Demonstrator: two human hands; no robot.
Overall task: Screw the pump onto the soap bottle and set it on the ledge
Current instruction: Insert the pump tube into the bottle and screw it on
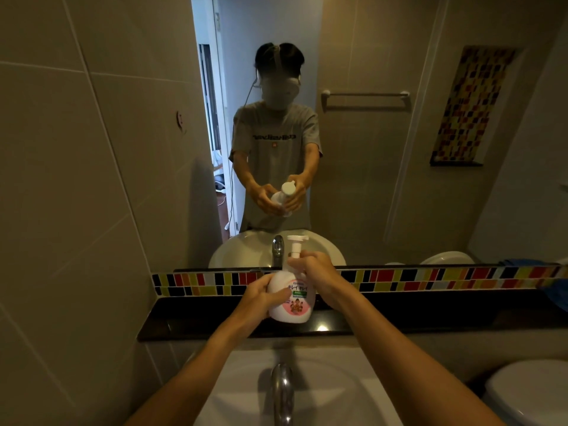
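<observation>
**A:** Where was the bottle, and who had hold of it?

**B:** A rounded white plastic soap bottle with a pink printed label (292, 299) was held upright in the air, in front of a glossy black stone ledge (190, 318) that ran below a wide wall mirror (368, 149). Whether its base touched the ledge could not be told. The left hand (261, 298) was wrapped around the bottle's left side, fingers curled closed on it, thumb across the label.

**B:** The right hand (316, 272) was closed around the bottle's neck, fingers pinched at the base of the white plastic pump (296, 245), which stood straight up out of the bottle with its nozzle head at the top.

**A:** What lay around them?

**B:** Behind the ledge ran a strip of small coloured mosaic tiles (430, 279) in red, yellow, black and white. Below the forearms sat a white ceramic basin (338, 388) with a curved chrome tap (282, 392) at its middle. A white toilet lid (528, 392) showed at the lower right. The mirror reflected the person, both hands on the bottle.
</observation>
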